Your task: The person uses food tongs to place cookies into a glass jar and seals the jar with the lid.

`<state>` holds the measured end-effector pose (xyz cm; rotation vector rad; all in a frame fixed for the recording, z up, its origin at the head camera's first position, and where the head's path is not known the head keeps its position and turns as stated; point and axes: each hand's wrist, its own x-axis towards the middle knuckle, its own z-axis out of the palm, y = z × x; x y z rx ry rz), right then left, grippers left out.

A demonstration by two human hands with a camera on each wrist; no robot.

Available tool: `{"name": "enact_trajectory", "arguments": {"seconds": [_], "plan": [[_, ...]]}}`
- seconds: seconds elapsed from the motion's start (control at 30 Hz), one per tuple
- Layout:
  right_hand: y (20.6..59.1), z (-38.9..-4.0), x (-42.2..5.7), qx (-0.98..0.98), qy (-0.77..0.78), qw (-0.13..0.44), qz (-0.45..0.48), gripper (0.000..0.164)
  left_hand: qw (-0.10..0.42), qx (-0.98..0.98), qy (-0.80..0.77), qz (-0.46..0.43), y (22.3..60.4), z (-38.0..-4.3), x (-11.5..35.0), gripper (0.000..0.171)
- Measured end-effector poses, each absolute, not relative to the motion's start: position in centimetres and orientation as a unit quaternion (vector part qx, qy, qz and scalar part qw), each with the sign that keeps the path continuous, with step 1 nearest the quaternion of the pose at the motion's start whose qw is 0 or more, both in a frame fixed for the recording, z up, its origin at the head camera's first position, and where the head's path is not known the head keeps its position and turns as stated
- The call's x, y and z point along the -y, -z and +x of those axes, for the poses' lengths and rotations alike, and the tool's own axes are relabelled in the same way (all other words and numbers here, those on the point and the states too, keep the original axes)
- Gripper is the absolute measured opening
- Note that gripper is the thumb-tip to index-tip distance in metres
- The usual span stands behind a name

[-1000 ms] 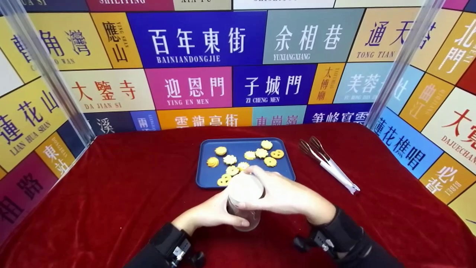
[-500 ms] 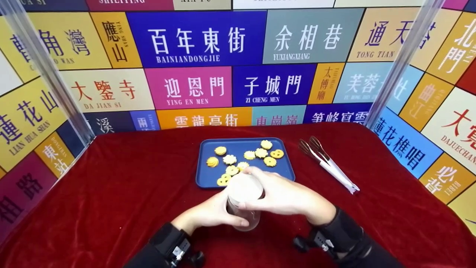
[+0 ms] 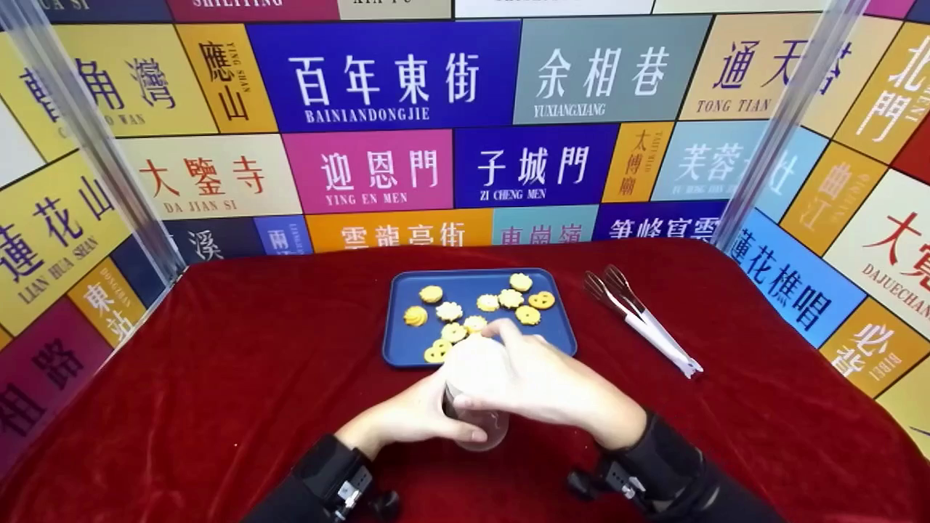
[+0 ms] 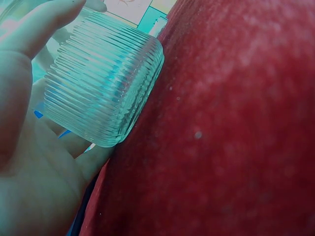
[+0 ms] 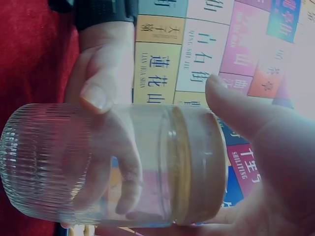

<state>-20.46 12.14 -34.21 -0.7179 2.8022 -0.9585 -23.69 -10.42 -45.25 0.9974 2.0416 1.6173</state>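
A clear glass jar (image 5: 64, 162) with a ribbed lower part stands upright on the red cloth, in front of the tray. No contents show through its glass. Its pale round lid (image 5: 204, 164) sits on the rim. My left hand (image 3: 410, 410) grips the jar's body, thumb on the near side and fingers round the far side. Over the top, my right hand (image 3: 552, 378) has its fingers and thumb curled about the lid. The right wrist view shows a small gap by the thumb. A blue tray (image 3: 403, 349) behind bears several cookies (image 3: 511, 298).
Tongs (image 3: 643, 323) with white handles and dark heads lie right of the tray. Red cloth (image 3: 254, 349) covers the table. Panels with printed characters (image 3: 385, 76) stand around the back and sides, with clear upright posts (image 3: 777, 138) at both back corners.
My right hand and wrist have shifted slightly left and turned over the lid, which now shows less. The left hand, jar, tray and tongs have stayed in place.
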Motion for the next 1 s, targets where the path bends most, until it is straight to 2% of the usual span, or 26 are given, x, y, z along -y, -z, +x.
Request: {"name": "enact_trajectory", "arguments": {"seconds": [0.2, 0.57, 0.8, 1.0], "plan": [[34.3, -20.4, -12.1, -0.923, 0.31, 0.049, -0.225, 0.092, 0.174, -0.72, -0.57, 0.356, 45.1, -23.7, 10.4, 0.11], [34.3, -20.6, -12.3, -0.92, 0.294, 0.051, -0.253, 0.091, 0.174, -0.727, -0.564, 0.35, 45.1, -23.6, 10.5, 0.108], [34.3, -21.2, -12.9, -0.899, 0.292, 0.053, -0.321, 0.084, 0.168, -0.729, -0.565, 0.348, 45.0, -23.6, 10.3, 0.089], [34.0, -21.6, -13.3, -0.892, 0.285, 0.078, -0.341, 0.088, 0.165, -0.734, -0.562, 0.344, 45.1, -23.6, 10.3, 0.088]]}}
